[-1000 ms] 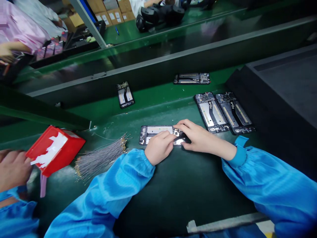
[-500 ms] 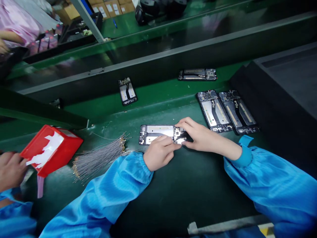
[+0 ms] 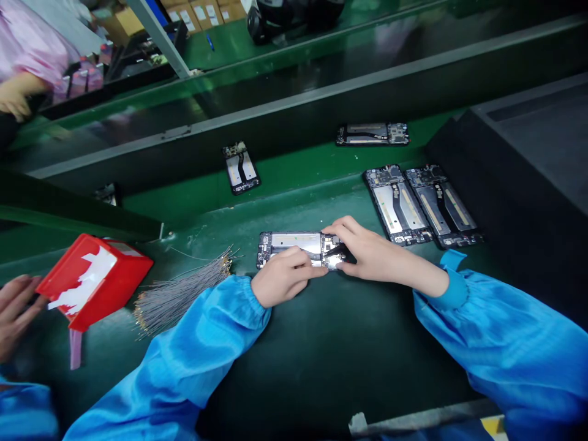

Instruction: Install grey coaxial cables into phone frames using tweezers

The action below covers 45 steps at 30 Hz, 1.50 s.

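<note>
An opened phone frame (image 3: 296,241) lies crosswise on the green bench, its circuit board at the right end. My left hand (image 3: 285,277) rests over its lower edge, index finger stretched to the board and the other fingers curled. Around the right end of the phone, my right hand (image 3: 361,248) is closed, thumb below and fingers above, with something dark and thin, perhaps tweezers, under its fingers. To the left of my left hand lies a bundle of thin grey cables (image 3: 184,294) with small metal ends.
Two opened phones (image 3: 399,205) (image 3: 443,207) lie at the right beside a black box (image 3: 519,159). More phones (image 3: 241,168) (image 3: 373,133) sit on the rear strip. At the left, another person's hand (image 3: 16,309) is by a red bin (image 3: 103,278). Behind the rail is a person's pink sleeve (image 3: 34,46).
My left hand has shifted slightly left along the phone. The two phones on the rear strip have moved a little right. The neighbour's fingers at the red bin have spread.
</note>
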Motion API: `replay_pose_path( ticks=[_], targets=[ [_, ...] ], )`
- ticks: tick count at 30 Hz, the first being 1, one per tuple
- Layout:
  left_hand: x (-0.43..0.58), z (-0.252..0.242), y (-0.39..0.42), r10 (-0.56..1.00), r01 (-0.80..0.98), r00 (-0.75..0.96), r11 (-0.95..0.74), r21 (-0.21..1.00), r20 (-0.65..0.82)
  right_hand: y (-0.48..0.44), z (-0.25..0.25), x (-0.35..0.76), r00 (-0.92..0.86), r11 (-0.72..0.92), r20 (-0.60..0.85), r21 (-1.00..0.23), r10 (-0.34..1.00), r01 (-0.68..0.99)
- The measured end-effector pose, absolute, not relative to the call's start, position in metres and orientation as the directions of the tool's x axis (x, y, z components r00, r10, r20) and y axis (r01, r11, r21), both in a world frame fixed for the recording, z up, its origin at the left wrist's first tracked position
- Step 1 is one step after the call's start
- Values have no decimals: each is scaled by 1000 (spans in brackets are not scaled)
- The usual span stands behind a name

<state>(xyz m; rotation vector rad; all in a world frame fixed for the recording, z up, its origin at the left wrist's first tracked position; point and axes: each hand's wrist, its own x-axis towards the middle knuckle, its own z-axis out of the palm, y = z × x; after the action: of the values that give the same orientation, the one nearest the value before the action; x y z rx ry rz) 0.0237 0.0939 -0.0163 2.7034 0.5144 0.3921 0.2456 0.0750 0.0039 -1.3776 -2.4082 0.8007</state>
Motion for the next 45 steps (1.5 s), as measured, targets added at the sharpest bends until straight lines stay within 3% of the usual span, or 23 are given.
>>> replay_pose_path(
  ticks=[16, 20, 23, 31, 38, 45],
  targets=[
    [22, -19, 96, 386, 259, 885, -873, 413, 261, 81, 8, 235, -450, 332, -173, -460, 876, 824],
    [22, -22, 95, 394, 274, 883, -873, 404, 253, 82, 9, 231, -463, 380, -144, -391, 874, 838],
    [22, -23, 95, 392, 268, 882, -874, 405, 261, 82, 9, 230, -477, 399, -110, -406, 872, 822],
    [25, -18, 94, 483, 246, 821, -782, 572, 306, 84, 5, 227, -465, 388, -91, -426, 881, 817],
    [26, -18, 95, 475, 233, 825, -779, 582, 306, 90, 6, 226, -458, 376, -144, -387, 877, 842],
    [25, -20, 94, 466, 241, 834, -789, 565, 295, 89, 15, 212, -408, 348, -212, -270, 888, 898]
  ],
)
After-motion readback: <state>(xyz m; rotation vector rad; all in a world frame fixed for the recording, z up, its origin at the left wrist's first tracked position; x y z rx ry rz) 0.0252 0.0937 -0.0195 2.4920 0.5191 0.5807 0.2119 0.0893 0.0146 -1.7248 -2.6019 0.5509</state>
